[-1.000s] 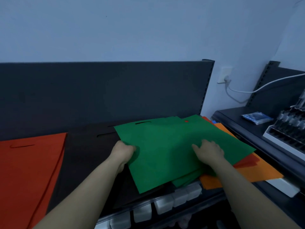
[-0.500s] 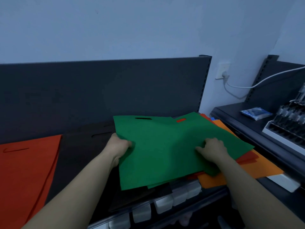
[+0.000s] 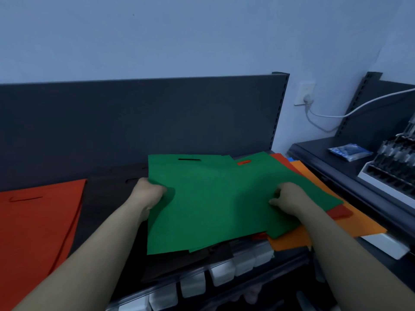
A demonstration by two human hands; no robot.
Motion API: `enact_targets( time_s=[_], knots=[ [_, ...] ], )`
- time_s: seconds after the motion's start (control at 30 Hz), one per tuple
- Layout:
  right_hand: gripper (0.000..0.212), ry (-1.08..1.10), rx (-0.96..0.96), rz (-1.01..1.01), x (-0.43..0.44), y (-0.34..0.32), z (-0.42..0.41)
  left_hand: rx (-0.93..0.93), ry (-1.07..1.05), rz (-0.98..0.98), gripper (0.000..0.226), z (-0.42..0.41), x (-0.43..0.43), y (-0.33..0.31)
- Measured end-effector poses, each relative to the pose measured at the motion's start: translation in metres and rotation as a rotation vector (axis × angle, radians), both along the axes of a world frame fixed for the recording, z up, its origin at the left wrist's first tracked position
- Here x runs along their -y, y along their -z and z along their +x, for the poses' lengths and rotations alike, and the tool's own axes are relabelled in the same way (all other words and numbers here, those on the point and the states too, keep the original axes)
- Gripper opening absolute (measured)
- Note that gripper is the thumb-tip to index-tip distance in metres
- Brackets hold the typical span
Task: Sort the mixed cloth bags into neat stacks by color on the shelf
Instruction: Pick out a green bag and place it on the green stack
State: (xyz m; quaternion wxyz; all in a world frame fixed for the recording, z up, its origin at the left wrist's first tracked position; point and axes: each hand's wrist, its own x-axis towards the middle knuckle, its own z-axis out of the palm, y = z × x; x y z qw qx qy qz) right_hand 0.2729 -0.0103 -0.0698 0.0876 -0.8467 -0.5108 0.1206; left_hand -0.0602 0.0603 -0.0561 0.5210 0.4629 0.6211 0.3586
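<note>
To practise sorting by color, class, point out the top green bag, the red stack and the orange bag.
top green bag [image 3: 213, 203], head view, middle of its face.
red stack [image 3: 36, 225], head view, top bag's face.
orange bag [image 3: 289, 242], head view, front corner below the green bags.

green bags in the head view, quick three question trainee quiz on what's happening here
1. True or false: the left hand grips the top green bag at its left edge.
2. The far-left stack is: A blue, B red, C black.
3. Fill in: the bottom bags sticking out at the front right of the mixed pile are ____.
Key: 1 true; 2 B; 3 orange.
</note>
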Motion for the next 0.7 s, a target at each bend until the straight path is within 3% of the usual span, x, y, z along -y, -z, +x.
enact_targets(
  time_s=[0.13,0.27,0.47,0.7],
  knots=[
    [0.030,-0.025,0.010,0.046,0.002,0.002,-0.005,0.188,0.020,-0.041,0.064,0.004,0.013,0.012],
    [0.030,-0.062,-0.079,0.096,0.004,0.005,-0.005,0.138,0.050,0.041,0.081,0.010,0.020,0.021],
    [0.065,0.133,0.117,-0.008,0.019,0.011,0.016,0.100,0.039,0.083,0.086,0.007,0.021,0.029],
    [0.023,0.054,0.074,0.164,0.020,0.008,0.005,0.079,0.035,0.119,0.082,0.007,0.021,0.031]
  ],
)
